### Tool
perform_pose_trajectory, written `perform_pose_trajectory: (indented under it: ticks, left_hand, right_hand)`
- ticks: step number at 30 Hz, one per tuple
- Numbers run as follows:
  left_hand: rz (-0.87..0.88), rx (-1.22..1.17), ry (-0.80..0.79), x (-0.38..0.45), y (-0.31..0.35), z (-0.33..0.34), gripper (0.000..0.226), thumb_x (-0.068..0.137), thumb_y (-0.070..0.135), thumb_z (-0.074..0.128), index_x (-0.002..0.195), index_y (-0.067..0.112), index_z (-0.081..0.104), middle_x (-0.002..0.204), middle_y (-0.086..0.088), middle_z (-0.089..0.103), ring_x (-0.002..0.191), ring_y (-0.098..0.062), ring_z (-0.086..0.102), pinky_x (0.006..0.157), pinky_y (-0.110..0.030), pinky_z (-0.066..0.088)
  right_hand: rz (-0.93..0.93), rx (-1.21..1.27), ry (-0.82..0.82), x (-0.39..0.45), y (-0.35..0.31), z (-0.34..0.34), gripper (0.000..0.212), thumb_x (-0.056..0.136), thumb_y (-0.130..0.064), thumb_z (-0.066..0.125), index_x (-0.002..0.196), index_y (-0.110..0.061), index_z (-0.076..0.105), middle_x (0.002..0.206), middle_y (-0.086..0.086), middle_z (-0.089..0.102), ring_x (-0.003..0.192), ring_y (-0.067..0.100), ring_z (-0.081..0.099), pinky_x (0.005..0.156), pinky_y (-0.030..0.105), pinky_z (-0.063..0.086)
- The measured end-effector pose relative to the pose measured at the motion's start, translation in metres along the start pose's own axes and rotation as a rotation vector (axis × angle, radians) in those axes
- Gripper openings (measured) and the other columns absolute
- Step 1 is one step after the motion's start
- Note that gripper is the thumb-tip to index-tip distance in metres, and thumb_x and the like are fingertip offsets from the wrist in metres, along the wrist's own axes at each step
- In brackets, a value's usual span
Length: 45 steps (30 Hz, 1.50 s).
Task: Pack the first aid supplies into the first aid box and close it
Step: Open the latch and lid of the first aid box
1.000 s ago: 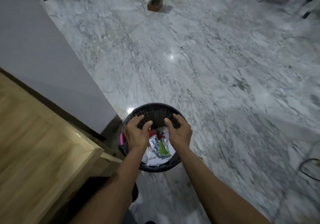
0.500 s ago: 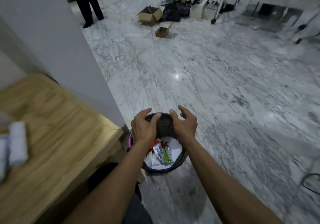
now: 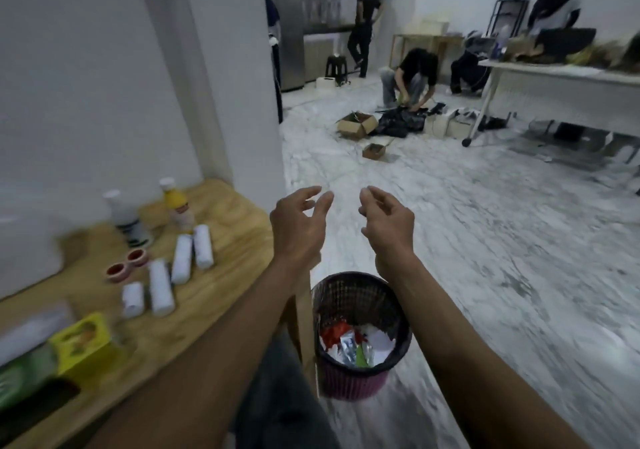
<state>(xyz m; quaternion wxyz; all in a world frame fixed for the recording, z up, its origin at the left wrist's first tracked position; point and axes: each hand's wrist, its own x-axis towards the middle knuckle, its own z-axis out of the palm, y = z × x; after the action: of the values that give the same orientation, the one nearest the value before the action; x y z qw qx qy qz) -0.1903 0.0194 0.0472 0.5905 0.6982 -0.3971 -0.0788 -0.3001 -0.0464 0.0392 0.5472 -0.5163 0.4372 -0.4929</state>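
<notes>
My left hand (image 3: 298, 225) and my right hand (image 3: 389, 225) hover empty, fingers apart, above a dark mesh waste bin (image 3: 360, 296) on the floor. On the wooden table (image 3: 228, 240) to the left lie several white bandage rolls (image 3: 181, 254), two red tape rolls (image 3: 126, 264), a white bottle (image 3: 126, 220) and a yellow bottle (image 3: 177, 211). A yellow-green box (image 3: 83, 343) sits at the table's near left edge. A blurred white shape (image 3: 27, 244), too smeared to identify, stands at the far left.
The bin holds crumpled paper and wrappers (image 3: 355, 343). A white wall corner (image 3: 242, 102) rises behind the table. Across the marble floor (image 3: 485, 240), people work beside cardboard boxes (image 3: 356, 124) and a white wheeled table (image 3: 554, 77).
Both hands have let go of the bin's rim and risen. The view has tilted up, bringing the table with the supplies and the far room into sight.
</notes>
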Motion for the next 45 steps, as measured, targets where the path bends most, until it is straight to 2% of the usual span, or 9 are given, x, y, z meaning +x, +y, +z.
perform_pose_trajectory:
  ticks: [4,13,17,22,25,28,32,41,45]
  left_hand:
    - [0.023,0.028,0.113,0.004,0.007,-0.058,0.033,0.09,0.039,0.066,0.112,0.016,0.073,0.11,0.004,0.074,0.094,-0.008,0.069,0.086,-0.026,0.054]
    - [0.015,0.197,0.342,-0.016,-0.008,-0.179,0.016,0.091,0.031,0.065,0.093,0.02,0.077,0.088,0.012,0.075,0.083,0.001,0.068,0.081,-0.023,0.055]
    - [-0.027,0.262,0.465,-0.034,-0.016,-0.225,0.018,0.092,0.029,0.066,0.1,0.017,0.076,0.093,0.011,0.074,0.082,0.007,0.067,0.072,-0.015,0.053]
    - [-0.079,0.358,0.593,-0.052,-0.033,-0.277,0.024,0.092,0.033,0.065,0.11,0.02,0.074,0.102,0.013,0.072,0.091,-0.001,0.067,0.083,-0.019,0.052]
    - [-0.077,0.366,0.665,-0.055,-0.046,-0.309,0.026,0.092,0.033,0.066,0.11,0.018,0.074,0.1,0.014,0.072,0.087,0.005,0.066,0.082,-0.018,0.053]
    - [-0.089,0.374,0.709,-0.052,-0.06,-0.339,0.022,0.093,0.034,0.063,0.107,0.022,0.075,0.096,0.015,0.073,0.09,0.005,0.066,0.083,-0.02,0.054]
    - [-0.117,0.395,0.794,-0.042,-0.083,-0.374,0.027,0.094,0.036,0.061,0.11,0.019,0.073,0.105,0.007,0.073,0.097,-0.006,0.066,0.085,-0.027,0.053]
    - [-0.286,0.312,0.855,0.006,-0.136,-0.434,0.043,0.094,0.043,0.057,0.13,0.02,0.06,0.14,-0.004,0.056,0.125,-0.026,0.054,0.1,-0.051,0.05]
    - [-0.318,0.238,0.802,0.019,-0.147,-0.446,0.047,0.097,0.045,0.052,0.138,0.024,0.054,0.146,0.0,0.051,0.134,-0.023,0.048,0.108,-0.045,0.043]
  right_hand:
    - [-0.007,0.045,-0.169,-0.025,-0.027,0.036,0.015,0.091,-0.038,0.066,0.102,-0.028,0.069,0.105,-0.006,0.071,0.101,0.012,0.067,0.092,0.042,0.056]
    - [0.043,0.028,-0.61,-0.061,-0.031,0.116,0.027,0.093,-0.039,0.061,0.104,-0.017,0.073,0.102,-0.001,0.074,0.096,0.015,0.07,0.082,0.039,0.054]
    - [0.023,0.028,-0.757,-0.088,-0.023,0.157,0.022,0.091,-0.037,0.064,0.089,-0.019,0.076,0.092,-0.003,0.077,0.09,0.012,0.072,0.08,0.04,0.055]
    - [-0.022,0.001,-0.868,-0.122,-0.017,0.203,0.025,0.093,-0.037,0.061,0.08,-0.02,0.074,0.09,0.005,0.075,0.092,0.02,0.07,0.078,0.043,0.059]
    - [-0.054,0.003,-0.904,-0.138,-0.017,0.233,0.021,0.096,-0.033,0.06,0.086,-0.02,0.073,0.09,0.017,0.07,0.084,0.019,0.067,0.058,0.026,0.055]
    - [-0.091,-0.011,-0.909,-0.148,-0.013,0.268,0.017,0.094,-0.042,0.06,0.095,-0.03,0.072,0.098,-0.003,0.073,0.096,0.013,0.067,0.077,0.041,0.058]
    - [-0.106,-0.045,-0.899,-0.159,-0.011,0.311,0.036,0.096,-0.043,0.057,0.123,-0.021,0.066,0.118,-0.002,0.069,0.093,0.01,0.057,0.07,0.025,0.044]
    - [-0.167,-0.163,-0.839,-0.16,0.0,0.399,0.047,0.097,-0.046,0.053,0.141,-0.029,0.049,0.151,-0.002,0.045,0.134,0.022,0.046,0.099,0.032,0.042]
    - [-0.137,-0.155,-0.856,-0.158,0.008,0.422,0.046,0.098,-0.047,0.05,0.142,-0.033,0.049,0.152,-0.002,0.043,0.136,0.021,0.044,0.1,0.03,0.04]
